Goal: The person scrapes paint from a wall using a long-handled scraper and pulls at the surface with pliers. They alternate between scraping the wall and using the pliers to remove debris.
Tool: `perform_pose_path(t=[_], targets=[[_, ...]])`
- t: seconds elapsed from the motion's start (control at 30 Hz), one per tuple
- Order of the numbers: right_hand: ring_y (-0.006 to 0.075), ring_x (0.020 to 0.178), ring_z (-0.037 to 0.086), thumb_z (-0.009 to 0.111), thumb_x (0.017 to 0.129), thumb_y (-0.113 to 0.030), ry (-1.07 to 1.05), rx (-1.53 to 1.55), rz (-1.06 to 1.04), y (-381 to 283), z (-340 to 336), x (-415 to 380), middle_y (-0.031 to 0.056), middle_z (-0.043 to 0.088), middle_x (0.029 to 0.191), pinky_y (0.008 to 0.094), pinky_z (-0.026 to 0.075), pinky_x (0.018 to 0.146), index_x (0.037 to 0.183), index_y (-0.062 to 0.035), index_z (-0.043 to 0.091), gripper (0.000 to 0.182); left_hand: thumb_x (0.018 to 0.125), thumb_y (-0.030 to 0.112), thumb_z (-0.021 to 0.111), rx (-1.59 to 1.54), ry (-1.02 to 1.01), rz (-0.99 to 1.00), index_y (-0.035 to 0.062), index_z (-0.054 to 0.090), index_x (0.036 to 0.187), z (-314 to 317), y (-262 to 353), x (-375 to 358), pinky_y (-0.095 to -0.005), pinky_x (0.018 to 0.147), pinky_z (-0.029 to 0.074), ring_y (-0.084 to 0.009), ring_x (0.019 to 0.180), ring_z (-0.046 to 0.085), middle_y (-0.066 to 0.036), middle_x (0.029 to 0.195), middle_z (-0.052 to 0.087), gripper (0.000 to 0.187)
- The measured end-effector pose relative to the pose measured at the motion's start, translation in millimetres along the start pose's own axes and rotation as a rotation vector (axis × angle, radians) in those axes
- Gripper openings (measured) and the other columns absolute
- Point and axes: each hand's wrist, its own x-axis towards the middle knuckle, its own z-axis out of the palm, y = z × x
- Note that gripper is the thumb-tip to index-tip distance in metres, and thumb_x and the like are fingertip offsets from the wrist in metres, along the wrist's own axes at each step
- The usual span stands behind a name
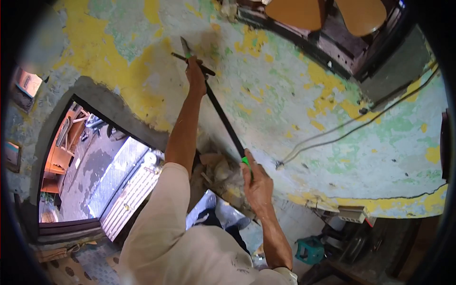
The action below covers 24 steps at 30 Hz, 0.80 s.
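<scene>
A long black pole (224,118) with green parts runs slantwise across the wall, its narrow pointed tip up at the top centre. My left hand (195,76) is wrapped round the pole's upper part, where a thin dark bar (179,56) crosses it. Lower and to the right, my right hand (257,183) grips the pole by its green lower part. Behind both hands stands a wall (270,95) with peeling yellow, green and grey paint, close to the upper hand.
An open doorway (95,161) with a slatted panel is at the left. A dark frame with fan-like blades (297,14) is at the upper right. Cables (332,141) hang on the wall. A teal object (309,250) and clutter lie low on the right.
</scene>
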Motion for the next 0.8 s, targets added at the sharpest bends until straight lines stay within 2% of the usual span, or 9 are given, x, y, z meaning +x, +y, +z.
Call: perform_pose_path(t=[0.07, 0.1, 0.23, 0.27, 0.33, 0.43, 0.53, 0.63, 0.8], targets=[[0.0382, 0.074, 0.068, 0.062, 0.109, -0.027, 0.049, 0.018, -0.127, -3.0, 24.4, 10.3, 0.0205, 0.071, 0.093, 0.0448, 0.053, 0.067, 0.15, -0.0142, 0.061, 0.042, 0.1, 0.053, 0.056, 0.047, 0.007, -0.011, 0.0047, 0.063, 0.094, -13.1, 7.6, 18.3, -0.0364, 0.057, 0.046, -0.0202, 0.061, 0.058, -0.007, 0.075, 0.058, 0.049], [0.0379, 0.081, 0.07, 0.062, 0.11, -0.026, -0.018, 0.078, -0.04, -4.9, 22.7, 0.2, 0.0226, 0.073, 0.1, 0.0441, 0.055, 0.075, 0.15, -0.0125, 0.061, 0.043, 0.098, 0.052, 0.059, 0.007, 0.014, -0.057, 0.0047, 0.063, 0.094, -9.3, 8.8, 8.0, -0.0331, 0.054, 0.041, -0.0154, 0.058, 0.051, -0.003, 0.073, 0.055, 0.047], [0.0358, 0.096, 0.072, 0.06, 0.11, -0.025, -0.056, 0.044, 0.238, 27.1, -7.8, -86.2, 0.0243, 0.074, 0.115, 0.042, 0.054, 0.091, 0.151, -0.0044, 0.059, 0.046, 0.103, 0.051, 0.051, -0.079, -0.126, -0.059, 0.0085, 0.061, 0.105, 10.9, -54.3, -95.0, -0.0372, 0.075, 0.046, -0.0183, 0.086, 0.055, -0.006, 0.094, 0.057, 0.043], [0.0333, 0.088, 0.071, 0.061, 0.11, -0.025, 0.015, -0.009, 0.201, 47.6, -16.5, -121.1, 0.0222, 0.072, 0.106, 0.0425, 0.054, 0.081, 0.15, -0.0058, 0.06, 0.045, 0.104, 0.043, 0.051, 0.133, -0.101, 0.075, 0.0048, 0.059, 0.108, 22.8, -68.2, -138.5, -0.0367, 0.083, 0.046, -0.0198, 0.095, 0.055, -0.008, 0.102, 0.055, 0.04], [0.0307, 0.08, 0.07, 0.062, 0.109, -0.026, 0.095, -0.09, 0.154, 71.6, -43.4, -154.2, 0.0201, 0.071, 0.096, 0.043, 0.055, 0.072, 0.149, -0.0071, 0.061, 0.044, 0.104, 0.037, 0.055, 0.084, -0.202, -0.111, 0.0029, 0.059, 0.113, 41.9, -42.9, -208.0, -0.0363, 0.09, 0.045, -0.0204, 0.098, 0.054, -0.007, 0.101, 0.055, 0.035], [0.0242, 0.066, 0.065, 0.061, 0.11, -0.024, 0.058, -0.182, 0.262, 55.2, -79.7, -149.2, 0.0177, 0.067, 0.087, 0.043, 0.049, 0.058, 0.146, -0.0066, 0.064, 0.041, 0.102, 0.036, 0.058, -0.226, -0.095, -0.164, 0.0025, 0.057, 0.112, 60.5, -46.2, -213.6, -0.0355, 0.09, 0.043, -0.0192, 0.097, 0.052, -0.005, 0.099, 0.054, 0.034], [0.0236, 0.062, 0.061, 0.063, 0.109, -0.026, 0.044, -0.099, 0.179, 30.2, -64.2, -83.9, 0.0163, 0.065, 0.083, 0.043, 0.049, 0.057, 0.147, -0.0115, 0.064, 0.041, 0.102, 0.049, 0.056, -0.197, -0.022, -0.162, 0.0109, 0.057, 0.109, 48.8, -37.4, -144.1, -0.0307, 0.055, 0.037, -0.0103, 0.066, 0.048, 0.001, 0.083, 0.053, 0.038], [0.0191, 0.068, 0.059, 0.062, 0.11, -0.028, -0.01, -0.078, 0.156, 10.2, -49.8, -25.6, 0.0157, 0.07, 0.088, 0.038, 0.049, 0.063, 0.148, -0.0089, 0.064, 0.043, 0.1, 0.048, 0.057, -0.211, 0.008, -0.143, 0.015, 0.054, 0.089, 28.5, -12.6, -71.1, -0.0326, 0.059, 0.039, -0.0125, 0.068, 0.052, -0.001, 0.081, 0.057, 0.035], [0.0208, 0.068, 0.061, 0.063, 0.109, -0.025, 0.004, -0.023, 0.111, 10.5, -66.4, -23.0, 0.0167, 0.071, 0.089, 0.0376, 0.05, 0.064, 0.148, -0.0113, 0.065, 0.041, 0.099, 0.046, 0.057, -0.256, -0.028, -0.127, 0.0121, 0.057, 0.099, 51.0, 19.4, -79.9, -0.0372, 0.071, 0.043, -0.0163, 0.079, 0.057, -0.002, 0.087, 0.059, 0.034]])
